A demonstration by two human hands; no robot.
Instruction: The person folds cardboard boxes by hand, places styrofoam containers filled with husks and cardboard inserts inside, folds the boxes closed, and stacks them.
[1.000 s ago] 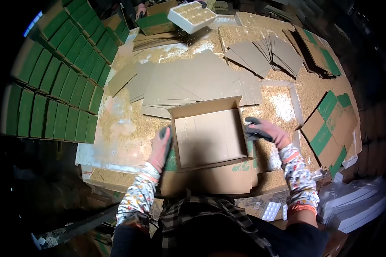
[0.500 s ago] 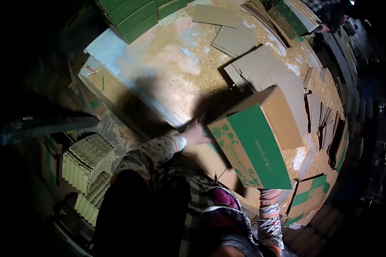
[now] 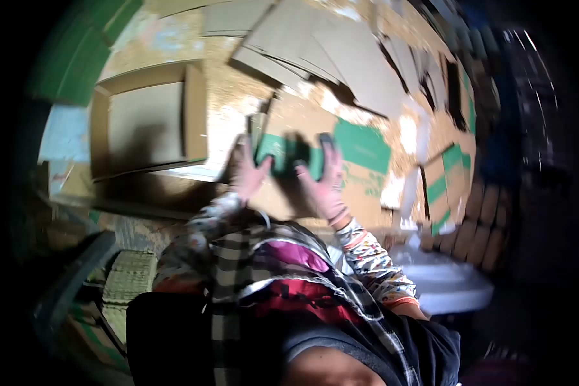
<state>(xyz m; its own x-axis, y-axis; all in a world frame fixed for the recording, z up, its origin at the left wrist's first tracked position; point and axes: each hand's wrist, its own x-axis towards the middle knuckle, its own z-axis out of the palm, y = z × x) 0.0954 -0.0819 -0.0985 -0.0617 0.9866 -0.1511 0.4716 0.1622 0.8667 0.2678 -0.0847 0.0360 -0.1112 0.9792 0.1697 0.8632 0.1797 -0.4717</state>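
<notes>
A flattened cardboard box point(image 3: 360, 193) with green printing lies in front of me, slightly blurred. My left hand point(image 3: 248, 172) is at its left edge, thumb and fingers apart; whether it grips the edge is unclear. My right hand point(image 3: 325, 186) is over the middle of the flat box with its fingers spread, dark at the tips. To the left stands an open cardboard box point(image 3: 195, 112) with a grey cardboard sheet point(image 3: 147, 119) in its bottom. No hand touches that box.
Grey cardboard sheets point(image 3: 315, 42) lie fanned across the back of the sawdust-strewn table. Green boxes point(image 3: 71, 61) are stacked at the far left. Folded boxes point(image 3: 444, 183) stand at the right edge. Egg trays point(image 3: 128, 276) are piled low at the left, near a dark bar point(image 3: 77, 273).
The green-printed box I was holding tilted is out of my hands, and an open box now stands at left. Both hands have come to the flat box, and my view has shifted right.
</notes>
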